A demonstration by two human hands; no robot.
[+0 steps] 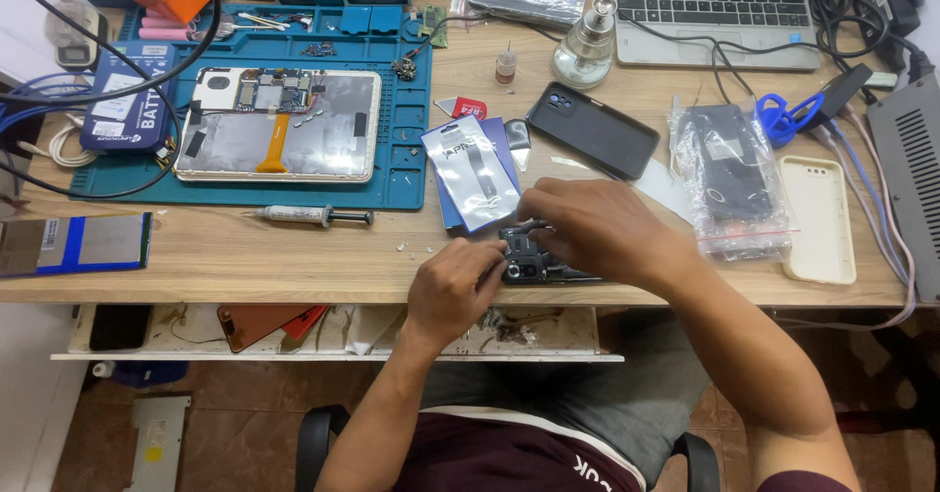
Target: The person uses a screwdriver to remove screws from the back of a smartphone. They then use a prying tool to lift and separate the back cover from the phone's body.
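Hands at work at a wooden counter (294,257): the left hand (452,291) grips the near end of an opened dark phone (534,262) lying at the counter's front edge, fingers curled around it, while the right hand (587,228) presses down from above, fingers bunched on its top. Beside them lies a blue-and-white packet (475,171). A clear plastic bag (729,184) holds a dark case. On the blue repair mat (401,174) rests an opened tablet (279,125).

Left of the white pouch (474,174), bare surface (245,252) gives passage, broken only by the syringe (308,216). Right of the pouch, the black phone case (591,130) and bagged phone (729,179) crowd in.
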